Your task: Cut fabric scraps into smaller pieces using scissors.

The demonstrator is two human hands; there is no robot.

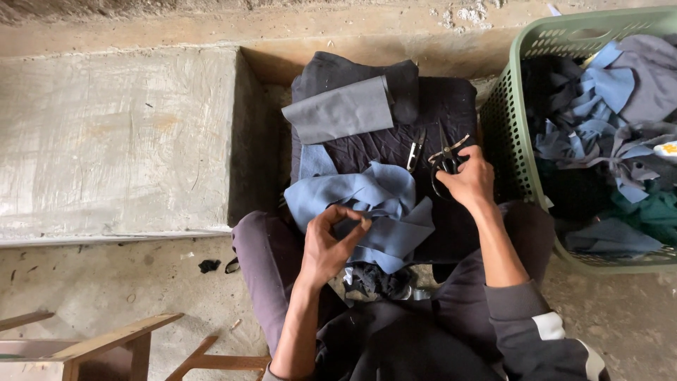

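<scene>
Clearly pinching blue cloth (381, 208) in left hand (328, 247), gripping scissors (446, 159) in right hand (469, 180), blades raised clear; snips (415, 149) just beyond.

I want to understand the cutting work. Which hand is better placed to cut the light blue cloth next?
Probably the right hand: it already grips the large black scissors, blades pointing away, just beside the light blue cloth. The left hand pinches an edge of that cloth and holds no tool.

Person wears a dark grey top, sleeves pushed up to the elbows. Right sleeve (525, 317) carries a white band near the cuff. Trousers (264, 261) are muted purple-grey. Forearms and hands are bare.
</scene>
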